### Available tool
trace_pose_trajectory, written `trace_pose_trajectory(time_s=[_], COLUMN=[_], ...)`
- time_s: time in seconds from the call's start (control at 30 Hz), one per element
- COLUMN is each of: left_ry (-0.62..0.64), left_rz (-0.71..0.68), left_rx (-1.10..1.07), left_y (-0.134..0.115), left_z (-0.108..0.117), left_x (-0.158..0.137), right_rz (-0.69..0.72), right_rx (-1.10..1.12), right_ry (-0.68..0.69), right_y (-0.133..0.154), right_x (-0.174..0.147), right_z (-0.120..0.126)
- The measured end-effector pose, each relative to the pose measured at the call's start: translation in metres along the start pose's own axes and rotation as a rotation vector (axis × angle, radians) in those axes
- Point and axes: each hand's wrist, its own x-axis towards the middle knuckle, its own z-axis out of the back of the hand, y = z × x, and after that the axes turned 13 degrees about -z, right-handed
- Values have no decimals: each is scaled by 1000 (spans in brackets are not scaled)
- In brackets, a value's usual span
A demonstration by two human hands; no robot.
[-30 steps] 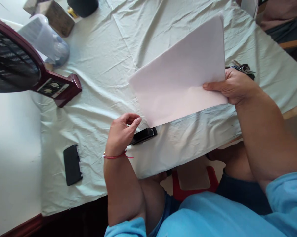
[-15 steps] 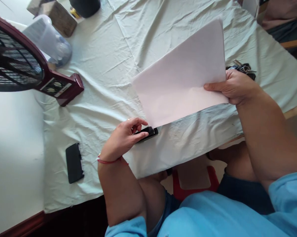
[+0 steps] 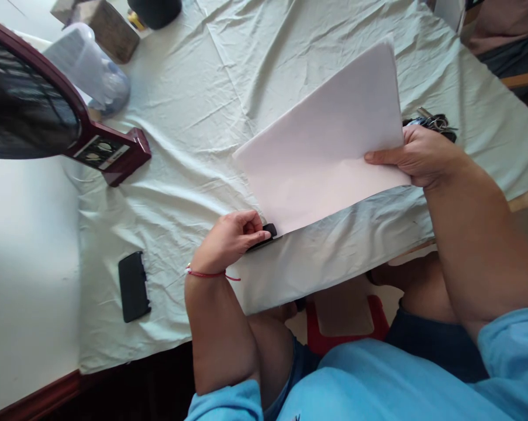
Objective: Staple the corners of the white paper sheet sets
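Observation:
My right hand (image 3: 424, 155) grips a stack of white paper (image 3: 325, 140) by its right edge, thumb on top and fingers underneath. The paper slants across the table toward my left hand. A black stapler (image 3: 269, 230) lies near the table's front edge, with the lower left corner of the paper at its jaw. My left hand (image 3: 237, 234) is closed around the stapler, fingers curled and thumb along its near side. The hand hides much of the stapler's body.
A dark red fan (image 3: 127, 155) stands at the left, near a translucent plastic container (image 3: 83, 64) and a brown block (image 3: 106, 29). A black phone-like case (image 3: 133, 286) lies at front left. Keys (image 3: 437, 123) rest beyond my right hand on the cloth-covered table (image 3: 193, 169).
My left hand has shifted slightly right and closed on the stapler. The paper's lower left corner has come down a little, into the stapler's jaw. My right hand keeps its hold.

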Motion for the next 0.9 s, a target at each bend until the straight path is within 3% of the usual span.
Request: trace_pose_trajectory(time_s=[0.17,0.37,0.47,0.6,0.67,0.77,0.9], left_ry=[38,-27,-235,-755,-933,-1010,-882], left_rz=[-31,-28,-51,-115,-87,-68,-59], left_rx=[-63,-166,-229,-375,-453,-542,-677], left_y=[7,10,15,30,38,46,39], left_z=[-3,-5,-6,-8,-9,-10,-14], left_x=[7,-1,-2,6,12,17,19], right_rz=[-4,78,127,179,200,208,212], right_rx=[37,88,142,250,296,331,345], right_ry=[24,-12,-13,33,76,130,157], right_y=[0,2,3,3,3,3,4], right_x=[-1,-1,-1,-2,-3,-6,-8], right_z=[-4,-15,-22,-27,-28,-31,-32])
